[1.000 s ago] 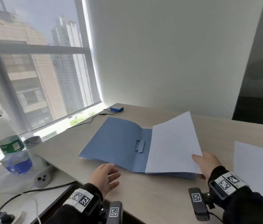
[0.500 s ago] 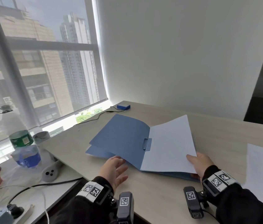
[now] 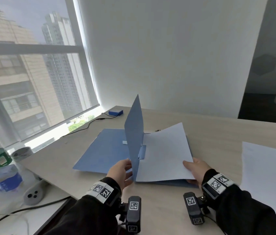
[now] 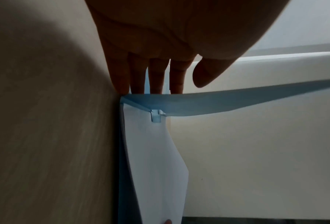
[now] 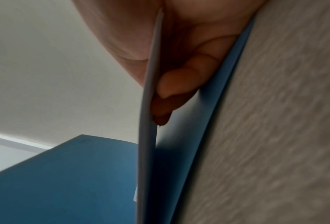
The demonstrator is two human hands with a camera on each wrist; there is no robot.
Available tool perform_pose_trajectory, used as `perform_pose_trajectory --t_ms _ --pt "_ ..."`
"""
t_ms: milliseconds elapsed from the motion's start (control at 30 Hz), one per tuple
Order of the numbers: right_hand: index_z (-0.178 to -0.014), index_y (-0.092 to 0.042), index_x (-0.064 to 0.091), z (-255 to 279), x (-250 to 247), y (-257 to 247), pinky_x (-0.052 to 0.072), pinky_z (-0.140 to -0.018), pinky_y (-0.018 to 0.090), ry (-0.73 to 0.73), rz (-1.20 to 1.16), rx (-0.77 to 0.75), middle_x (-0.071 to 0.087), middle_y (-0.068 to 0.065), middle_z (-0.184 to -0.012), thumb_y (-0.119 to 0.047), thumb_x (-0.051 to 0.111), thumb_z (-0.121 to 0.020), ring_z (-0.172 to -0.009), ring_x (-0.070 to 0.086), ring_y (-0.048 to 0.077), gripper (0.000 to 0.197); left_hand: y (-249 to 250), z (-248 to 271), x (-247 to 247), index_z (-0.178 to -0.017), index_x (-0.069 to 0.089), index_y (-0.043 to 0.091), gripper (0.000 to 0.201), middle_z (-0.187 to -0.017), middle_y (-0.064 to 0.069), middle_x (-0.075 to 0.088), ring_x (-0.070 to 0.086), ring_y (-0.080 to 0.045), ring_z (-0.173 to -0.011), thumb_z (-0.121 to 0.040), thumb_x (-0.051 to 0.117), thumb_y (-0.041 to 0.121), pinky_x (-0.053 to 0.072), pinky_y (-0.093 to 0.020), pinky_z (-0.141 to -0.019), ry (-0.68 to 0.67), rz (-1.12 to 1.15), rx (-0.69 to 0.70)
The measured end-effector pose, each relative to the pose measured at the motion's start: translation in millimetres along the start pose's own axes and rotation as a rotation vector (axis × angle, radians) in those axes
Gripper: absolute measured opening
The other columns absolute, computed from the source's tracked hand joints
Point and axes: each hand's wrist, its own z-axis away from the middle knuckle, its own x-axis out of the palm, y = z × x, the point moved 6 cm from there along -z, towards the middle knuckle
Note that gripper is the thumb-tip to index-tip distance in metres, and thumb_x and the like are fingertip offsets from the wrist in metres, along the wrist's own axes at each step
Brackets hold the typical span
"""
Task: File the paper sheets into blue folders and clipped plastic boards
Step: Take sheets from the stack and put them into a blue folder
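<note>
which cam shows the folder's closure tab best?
Left wrist. The tab sits centred and unobstructed under the raised cover. Head view shows it small, partly behind the cover; right wrist shows only blue panels and the sheet's edge, no tab.

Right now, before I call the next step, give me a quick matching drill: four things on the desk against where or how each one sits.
Things:
1. folder cover
2. white sheet
3. small blue box
4. spare paper

States:
A. lying flat at the desk's right edge
B. standing nearly upright, left hand against it
C. at the far corner by the window
D. pinched at its near corner by the right hand

Pairs: 1-B, 2-D, 3-C, 4-A
</note>
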Motion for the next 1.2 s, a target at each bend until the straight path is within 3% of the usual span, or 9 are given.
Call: perform_pose_trajectory --t_ms 100,267,367,567,667,800,900,1033,1200 --pt "-0.097 -0.019 0.06 -0.1 -0.9 1.0 0.051 -0.057 0.031 -0.001 -0.012 0.021 0.065 0.011 -0.095 -0.019 0.054 -0.095 -0.084 0.061 0.027 0.006 2.2 -7.8 9.6 -0.102 0.062 0.013 0.016 -0.096 -0.005 0.063 0.059 -0.024 -0.087 -0.093 0.051 0.019 0.044 -0.038 -0.08 0.013 -0.134 -0.001" --pt "-0.108 -0.018 0.058 2.0 1.6 0.4 0.051 -0.056 0.031 -0.006 -0.01 0.029 0.064 0.012 -0.1 -0.019 0.053 -0.094 -0.086 0.06 0.027 0.015 -1.9 -28.1 11.8 -0.093 0.059 0.015 0.01 -0.104 -0.01 0.061 0.058 -0.027 -0.086 -0.094 0.05 0.016 0.045 -0.038 -0.073 0.011 -0.242 -0.012" --pt "-0.104 -0.018 0.057 3.4 3.3 -2.0 0.051 -0.056 0.031 -0.001 0.012 0.03 0.062 0.013 -0.093 -0.016 0.051 -0.095 -0.079 0.059 0.026 0.011 -4.4 -38.1 16.4 -0.097 0.06 0.012 0.008 -0.094 -0.012 0.062 0.061 -0.029 -0.079 -0.091 0.055 0.013 0.053 -0.04 -0.069 0.036 -0.248 -0.019" --pt "-0.085 -0.011 0.051 11.2 -2.4 -3.4 0.049 -0.044 0.029 0.045 -0.071 0.129 0.051 0.01 -0.075 -0.008 0.05 -0.097 -0.064 0.051 0.024 0.013 -18.9 -36.0 36.5 -0.112 0.059 0.014 0.023 -0.104 -0.016 0.063 0.061 -0.034 -0.084 -0.094 0.048 0.004 0.057 -0.046 -0.06 -0.057 -0.127 -0.092" --pt "-0.09 -0.011 0.056 12.5 -1.1 -1.9 0.048 -0.052 0.033 0.063 -0.068 0.105 0.055 0.013 -0.08 -0.01 0.05 -0.096 -0.068 0.053 0.027 0.009 -20.4 -33.3 37.3 -0.122 0.053 0.018 0.037 -0.101 -0.015 0.063 0.062 -0.033 -0.08 -0.094 0.041 -0.004 0.058 -0.041 -0.049 -0.059 -0.081 -0.065" --pt "-0.078 -0.008 0.06 23.1 -15.6 -3.6 0.045 -0.051 0.029 0.101 -0.213 0.124 0.059 0.012 -0.068 -0.02 0.053 -0.093 -0.057 0.054 0.027 0.021 -20.0 -21.1 33.6 -0.123 0.052 0.022 0.045 -0.102 -0.012 0.066 0.065 -0.033 -0.081 -0.093 0.039 -0.008 0.061 -0.046 -0.061 -0.086 -0.015 -0.016" --pt "-0.095 -0.005 0.064 31.7 -30.6 -9.1 0.049 -0.056 0.031 0.116 -0.209 0.06 0.069 0.01 -0.079 -0.036 0.047 -0.097 -0.059 0.063 0.025 0.035 -19.7 -11.9 27.1 -0.127 0.054 0.023 0.05 -0.097 -0.01 0.074 0.07 -0.033 -0.08 -0.092 0.041 -0.01 0.061 -0.046 -0.067 -0.117 0.038 0.037" --pt "-0.121 -0.015 0.055 51.5 -45.3 -14.0 0.055 -0.071 0.036 0.112 -0.06 -0.085 0.069 0.007 -0.106 -0.026 0.056 -0.093 -0.091 0.069 0.025 0.03 -20.9 5.9 35.2 -0.109 0.06 0.03 0.046 -0.076 -0.001 0.078 0.073 -0.023 -0.062 -0.093 0.041 -0.009 0.06 -0.038 -0.054 -0.198 0.074 0.083" --pt "-0.108 -0.029 0.062 81.0 -54.9 -14.9 0.049 -0.052 0.028 0.05 -0.093 -0.143 0.073 0.004 -0.1 -0.019 0.05 -0.097 -0.083 0.068 0.027 0.019 -20.7 23.4 67.8 -0.112 0.059 0.028 0.038 -0.094 -0.006 0.076 0.071 -0.027 -0.075 -0.095 0.045 -0.003 0.06 -0.04 -0.059 -0.287 0.07 0.097"
